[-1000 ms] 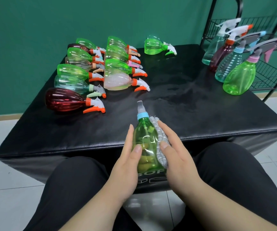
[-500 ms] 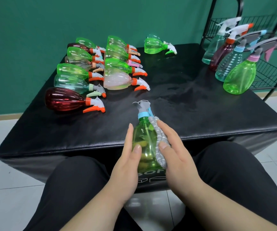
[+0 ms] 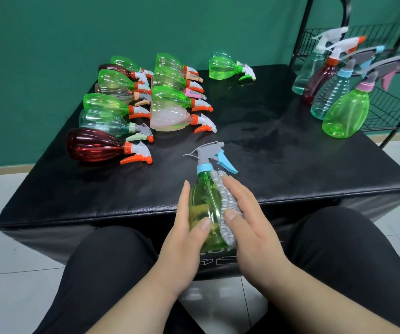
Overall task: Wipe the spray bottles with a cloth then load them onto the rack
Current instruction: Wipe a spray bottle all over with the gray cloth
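Far left of the black table [image 3: 290, 165]: a group of bottles lying on their sides [image 3: 131, 109]. Centre, at the near edge: a green bottle [image 3: 205, 206], upright, gripped by the left hand [image 3: 184, 239]; the right hand [image 3: 249, 222] presses a grey cloth [image 3: 225, 208] against its side. Right: four bottles hanging from the wire rack [image 3: 386, 107].
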